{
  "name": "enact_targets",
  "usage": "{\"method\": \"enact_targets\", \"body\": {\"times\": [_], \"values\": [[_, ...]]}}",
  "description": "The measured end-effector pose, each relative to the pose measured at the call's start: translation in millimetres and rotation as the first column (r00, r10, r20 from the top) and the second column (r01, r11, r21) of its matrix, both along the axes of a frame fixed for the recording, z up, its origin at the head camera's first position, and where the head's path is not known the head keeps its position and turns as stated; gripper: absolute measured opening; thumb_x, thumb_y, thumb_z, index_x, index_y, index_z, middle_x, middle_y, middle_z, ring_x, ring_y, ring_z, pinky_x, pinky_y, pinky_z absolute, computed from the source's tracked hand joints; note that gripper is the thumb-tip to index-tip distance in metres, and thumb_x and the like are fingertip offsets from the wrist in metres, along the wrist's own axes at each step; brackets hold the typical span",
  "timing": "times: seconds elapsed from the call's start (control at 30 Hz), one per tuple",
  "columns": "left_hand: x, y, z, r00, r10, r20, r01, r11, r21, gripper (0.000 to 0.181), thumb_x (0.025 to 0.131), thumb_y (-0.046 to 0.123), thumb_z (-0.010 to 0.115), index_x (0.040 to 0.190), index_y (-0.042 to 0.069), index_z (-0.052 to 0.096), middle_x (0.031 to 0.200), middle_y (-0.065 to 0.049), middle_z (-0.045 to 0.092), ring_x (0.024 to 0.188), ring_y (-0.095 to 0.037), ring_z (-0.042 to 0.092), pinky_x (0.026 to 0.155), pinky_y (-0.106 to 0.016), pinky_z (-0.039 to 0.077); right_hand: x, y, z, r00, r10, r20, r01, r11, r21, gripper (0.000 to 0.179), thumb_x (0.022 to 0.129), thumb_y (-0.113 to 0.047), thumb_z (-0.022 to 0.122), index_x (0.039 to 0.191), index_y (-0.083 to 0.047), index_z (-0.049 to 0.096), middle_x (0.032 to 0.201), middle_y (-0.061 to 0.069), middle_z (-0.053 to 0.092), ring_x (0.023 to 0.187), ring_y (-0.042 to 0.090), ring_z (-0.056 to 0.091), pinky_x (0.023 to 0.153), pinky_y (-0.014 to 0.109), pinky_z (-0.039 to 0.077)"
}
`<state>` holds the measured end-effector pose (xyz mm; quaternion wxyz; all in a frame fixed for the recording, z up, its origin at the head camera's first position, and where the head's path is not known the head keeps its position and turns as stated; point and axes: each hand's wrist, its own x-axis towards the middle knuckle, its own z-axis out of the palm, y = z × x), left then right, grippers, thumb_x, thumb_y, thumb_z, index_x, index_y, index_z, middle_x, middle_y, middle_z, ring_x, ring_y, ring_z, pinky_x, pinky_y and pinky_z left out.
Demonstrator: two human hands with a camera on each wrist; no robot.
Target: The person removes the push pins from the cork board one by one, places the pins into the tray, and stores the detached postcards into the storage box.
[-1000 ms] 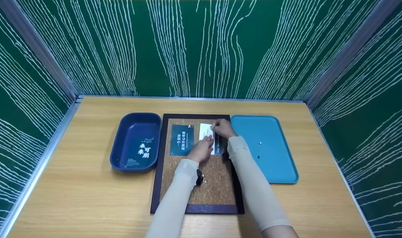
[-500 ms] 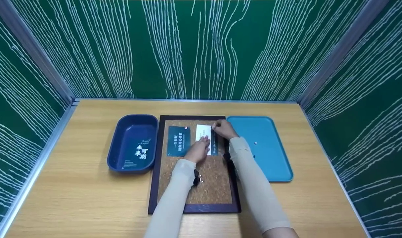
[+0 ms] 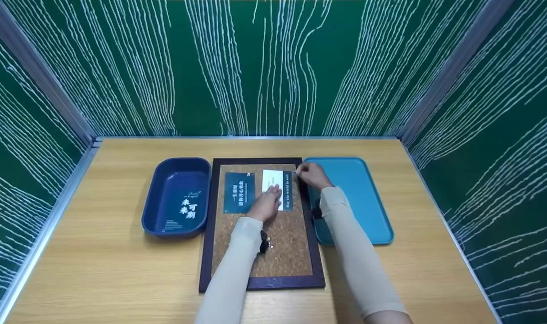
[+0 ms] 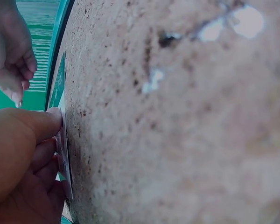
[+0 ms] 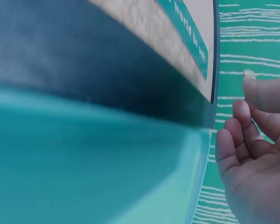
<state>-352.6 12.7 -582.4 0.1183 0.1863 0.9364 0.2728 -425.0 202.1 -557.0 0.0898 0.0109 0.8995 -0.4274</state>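
Observation:
My left hand rests on a white-and-green card and presses it against the cork board; in the left wrist view the thumb and fingertips touch the card. A dark green card with white characters lies on the board to its left. Beyond the card's upper right corner, over the frame's right side, my right hand pinches a small whitish thing, apparently a pushpin. That hand is apart from the card in the right wrist view.
A deep navy basin stands left of the board, holding another green card. To the right lies a flat teal tray, partly hidden by the right forearm. Small shiny bits sit on the cork beside the left wrist.
My right hand has lifted off the card's upper edge and moved right, uncovering the card's green strip. The left hand stays on the card. The whole view has shifted slightly.

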Motion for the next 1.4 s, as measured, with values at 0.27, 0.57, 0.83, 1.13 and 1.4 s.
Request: {"method": "enact_targets", "body": {"times": [0.27, 0.57, 0.83, 1.13, 1.4], "values": [[1.0, 0.0, 0.6, 1.0, 0.024, 0.019, -0.024, 1.0, 0.013, 0.046, 0.103, 0.019, 0.042, 0.148, 0.01, 0.037, 0.158, -0.005, 0.026, 0.148, -0.023, 0.019, 0.121, -0.039, 0.017, 4.3, 23, 5.7, 0.999, -0.023, -0.022, 0.023, 1.0, 0.0, 0.018, 0.096, -0.018, 0.053, 0.092, -0.002, 0.063, 0.076, 0.003, 0.048, 0.069, 0.019, 0.047, 0.061, 0.029, 0.04], [1.4, 1.2, -1.3, 1.0, 0.004, -0.021, -0.004, 1.0, 0.01, 0.045, 0.102, 0.016, 0.044, 0.146, 0.005, 0.039, 0.157, -0.01, 0.029, 0.147, -0.027, 0.023, 0.12, -0.04, 0.02, 13.4, 51, 9.2, 1.0, -0.023, -0.001, 0.023, 1.0, 0.016, 0.025, 0.099, -0.021, 0.051, 0.099, 0.001, 0.062, 0.082, 0.004, 0.049, 0.077, 0.021, 0.049, 0.066, 0.03, 0.042], [0.6, 0.8, -1.0, 1.0, 0.0, 0.013, 0.0, 1.0, 0.023, 0.046, 0.103, 0.017, 0.043, 0.147, 0.006, 0.038, 0.158, -0.008, 0.028, 0.148, -0.025, 0.021, 0.121, -0.038, 0.018, 19.9, 73, 8.6, 0.999, -0.026, -0.027, 0.027, 0.999, 0.042, 0.027, 0.098, -0.019, 0.051, 0.106, 0.003, 0.063, 0.091, 0.008, 0.056, 0.076, 0.021, 0.049, 0.062, 0.029, 0.041], [1.4, -0.2, 0.8, 0.999, 0.006, 0.044, -0.007, 0.999, 0.044, 0.046, 0.104, 0.019, 0.041, 0.149, 0.009, 0.035, 0.159, -0.005, 0.025, 0.149, -0.022, 0.018, 0.122, -0.036, 0.014, 23.3, 95, 9.2, 0.997, -0.062, 0.041, 0.061, 0.998, 0.022, 0.023, 0.099, -0.022, 0.049, 0.102, -0.002, 0.06, 0.091, 0.007, 0.051, 0.082, 0.023, 0.05, 0.067, 0.031, 0.044], [3.6, 0.0, 1.5, 0.999, 0.009, 0.035, -0.01, 0.999, 0.041, 0.046, 0.104, 0.019, 0.041, 0.148, 0.009, 0.035, 0.159, -0.006, 0.025, 0.148, -0.024, 0.018, 0.121, -0.039, 0.017, 31.8, 108, 7.6, 0.998, -0.06, 0.034, 0.059, 0.998, 0.026, 0.023, 0.1, -0.021, 0.048, 0.102, -0.002, 0.059, 0.095, 0.008, 0.051, 0.09, 0.024, 0.049, 0.075, 0.033, 0.041]]}}
